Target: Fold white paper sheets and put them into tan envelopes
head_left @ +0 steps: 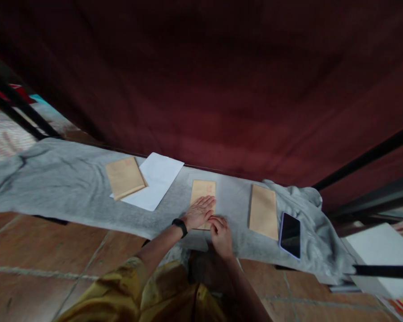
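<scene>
A tan envelope (200, 189) lies on the grey cloth in front of me. My left hand (199, 213), with a black band at the wrist, rests flat on it with the fingers stretched out. Beside it, my right hand (220, 233) has its fingers curled at the envelope's lower right edge; what they hold, if anything, is hidden. To the left, more tan envelopes (125, 175) overlap white paper sheets (159, 176). Another tan envelope or packet (263, 211) lies to the right.
A phone with a pale purple case (290, 235) lies at the right on the grey cloth (70, 179). Behind the covered surface hangs a dark red curtain (201, 103). Dark metal bars stand at both sides, and a white box (383, 250) is at the far right.
</scene>
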Action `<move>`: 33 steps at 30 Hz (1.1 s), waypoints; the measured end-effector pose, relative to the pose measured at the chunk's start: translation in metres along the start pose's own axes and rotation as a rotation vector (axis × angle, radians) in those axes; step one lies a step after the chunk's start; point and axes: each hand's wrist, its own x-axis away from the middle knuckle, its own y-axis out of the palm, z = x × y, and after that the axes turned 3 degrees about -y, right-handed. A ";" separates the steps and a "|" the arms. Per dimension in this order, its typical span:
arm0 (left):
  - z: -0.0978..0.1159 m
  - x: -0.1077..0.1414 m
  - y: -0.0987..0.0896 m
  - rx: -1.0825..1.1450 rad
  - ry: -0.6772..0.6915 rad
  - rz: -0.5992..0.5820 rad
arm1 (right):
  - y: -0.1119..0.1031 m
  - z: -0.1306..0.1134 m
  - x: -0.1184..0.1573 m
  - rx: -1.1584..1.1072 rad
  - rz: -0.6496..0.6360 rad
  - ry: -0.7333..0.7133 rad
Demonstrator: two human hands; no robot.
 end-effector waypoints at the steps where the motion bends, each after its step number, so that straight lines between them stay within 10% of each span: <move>1: 0.003 0.006 -0.002 0.011 -0.002 -0.010 | 0.000 0.001 0.001 -0.009 0.002 0.015; 10: 0.021 0.072 -0.019 0.154 0.060 0.018 | 0.002 0.014 0.007 -0.039 0.013 0.059; 14: 0.019 0.091 -0.017 0.181 0.057 0.118 | 0.006 0.019 -0.007 0.136 -0.201 -0.073; 22: 0.025 0.090 -0.015 0.198 -0.022 0.210 | 0.014 0.030 -0.071 0.536 -0.470 -0.130; 33: 0.027 0.091 -0.018 0.246 -0.049 0.200 | 0.040 0.043 -0.125 0.678 -0.382 0.017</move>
